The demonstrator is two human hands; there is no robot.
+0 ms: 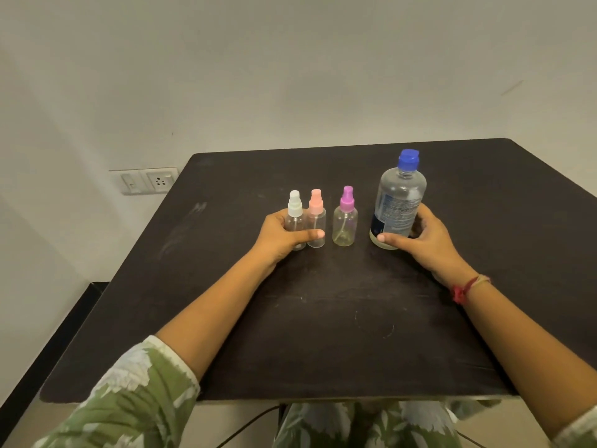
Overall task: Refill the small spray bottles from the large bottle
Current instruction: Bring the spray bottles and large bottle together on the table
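Three small clear spray bottles stand upright in a row on the dark table [323, 334]: one with a white cap [295, 205], one with a pink cap [316, 215], one with a purple cap [345, 221]. My left hand [281, 234] wraps around the white-capped and pink-capped bottles, thumb across their fronts. To the right stands the large clear bottle [400, 195] with a blue cap and a label, a little liquid at its bottom. My right hand [423, 237] grips its lower part.
The table stands against a pale wall. A wall socket plate [145, 181] sits at the left, beyond the table's far-left corner. A dark skirting strip [64, 321] runs along the floor at left.
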